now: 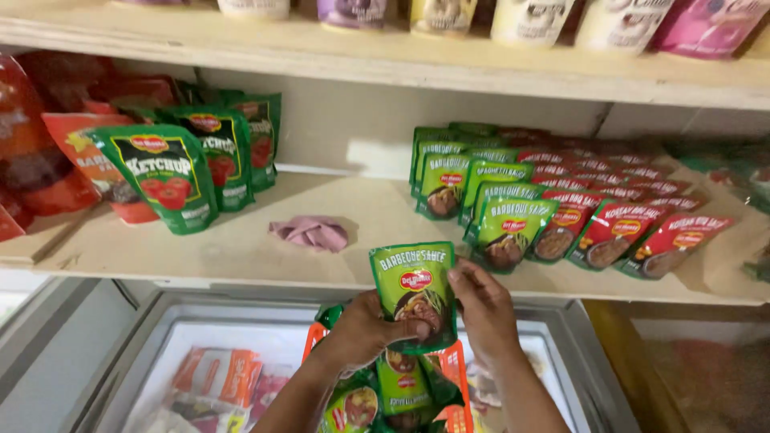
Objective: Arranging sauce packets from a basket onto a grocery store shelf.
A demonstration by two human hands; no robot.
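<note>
Both hands hold one green sauce pouch [414, 281] upright in front of the wooden shelf [241, 248]. My left hand [365, 329] grips its lower left side, thumb across the front. My right hand [483, 309] holds its right edge. Below the hands sits an orange basket [453, 393] with more green pouches [401, 385] in it. On the shelf just right of the held pouch stand rows of green pouches [489, 200] and red pouches [618, 216].
Green ketchup pouches [164, 172] and red pouches [72, 152] stand on the shelf's left part. A crumpled pink cloth [311, 232] lies mid-shelf. A glass-topped chest freezer [200, 353] with packets inside lies below. More packs line the upper shelf [481, 56].
</note>
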